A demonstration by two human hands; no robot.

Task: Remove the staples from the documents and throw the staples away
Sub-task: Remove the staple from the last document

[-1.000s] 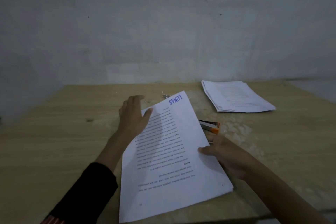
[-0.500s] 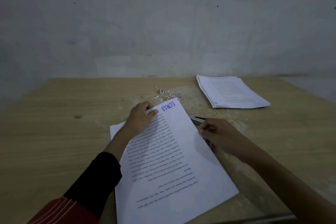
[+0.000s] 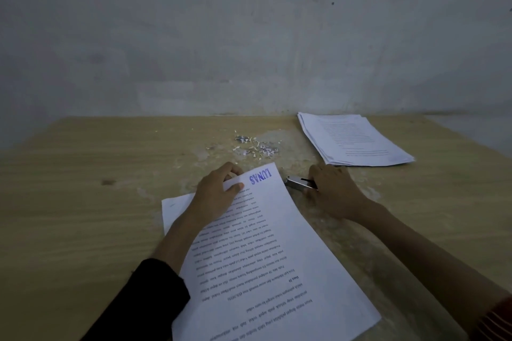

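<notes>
A stapled document (image 3: 277,252) with a blue "LUNAS" stamp lies on the wooden table (image 3: 83,202) in front of me. My left hand (image 3: 216,191) pinches its far corner, thumb on top of the page beside the stamp. My right hand (image 3: 332,191) grips a small stapler (image 3: 297,183) lying on the table just right of that corner; only its metal end shows past my fingers. A heap of pulled staples and paper scraps (image 3: 256,144) lies beyond the document.
A stack of loose white papers (image 3: 354,141) sits at the far right of the table. A grey wall (image 3: 249,36) closes the table's far edge. Bare wood extends to the left.
My left hand moved from the page's left edge to pinch the stamped corner. My right hand left the paper's right edge, moved up to the stapler and closed on it.
</notes>
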